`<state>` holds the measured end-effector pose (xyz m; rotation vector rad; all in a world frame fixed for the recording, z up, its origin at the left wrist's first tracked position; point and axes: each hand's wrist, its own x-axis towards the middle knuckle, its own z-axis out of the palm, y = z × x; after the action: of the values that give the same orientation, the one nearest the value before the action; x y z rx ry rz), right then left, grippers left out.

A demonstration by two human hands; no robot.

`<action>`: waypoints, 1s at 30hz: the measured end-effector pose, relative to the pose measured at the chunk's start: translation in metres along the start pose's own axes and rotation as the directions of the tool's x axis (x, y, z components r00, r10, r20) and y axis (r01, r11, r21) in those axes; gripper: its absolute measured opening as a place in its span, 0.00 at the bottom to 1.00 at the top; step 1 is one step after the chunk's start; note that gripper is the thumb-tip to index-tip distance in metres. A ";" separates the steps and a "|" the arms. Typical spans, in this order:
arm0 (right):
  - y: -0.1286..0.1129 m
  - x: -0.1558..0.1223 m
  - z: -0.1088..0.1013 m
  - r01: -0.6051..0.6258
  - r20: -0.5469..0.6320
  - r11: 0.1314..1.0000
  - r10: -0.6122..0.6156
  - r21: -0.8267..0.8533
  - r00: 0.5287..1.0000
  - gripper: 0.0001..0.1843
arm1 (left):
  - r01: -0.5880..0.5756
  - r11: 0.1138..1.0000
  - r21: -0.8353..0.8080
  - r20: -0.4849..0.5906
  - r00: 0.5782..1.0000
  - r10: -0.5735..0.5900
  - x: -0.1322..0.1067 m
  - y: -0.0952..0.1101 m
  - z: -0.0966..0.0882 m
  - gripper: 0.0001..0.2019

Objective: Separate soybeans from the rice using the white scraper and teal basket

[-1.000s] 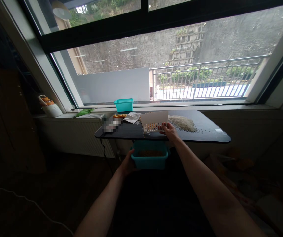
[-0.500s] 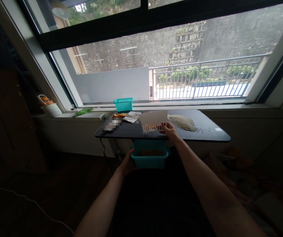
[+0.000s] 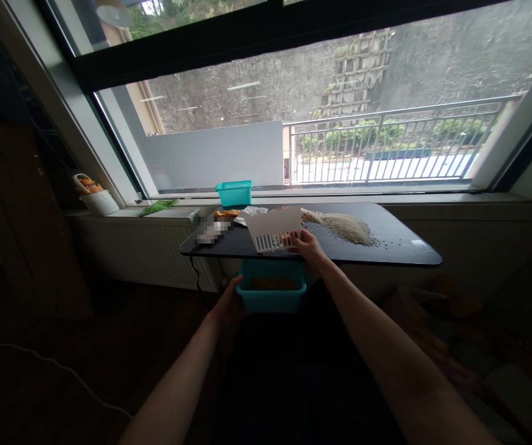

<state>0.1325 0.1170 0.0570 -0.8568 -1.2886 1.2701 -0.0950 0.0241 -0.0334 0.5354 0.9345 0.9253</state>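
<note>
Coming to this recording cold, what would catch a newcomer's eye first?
Probably the bright window filling the upper half, then the white slotted panel that the right hand holds over the black table. To its right on the tabletop lies a heap of pale grains, and below the near edge the left hand grips a turquoise bin with brown contents.
</note>
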 end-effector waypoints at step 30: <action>0.001 0.014 -0.091 0.133 -0.452 0.986 -0.163 -0.098 0.877 0.15 | 0.067 0.998 0.008 0.025 0.997 -0.068 0.032 -0.030 0.039 0.27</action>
<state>0.2180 0.1483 0.0446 -1.0125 -0.9926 0.8385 -0.0398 0.0360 -0.0495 0.5175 0.9279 0.8529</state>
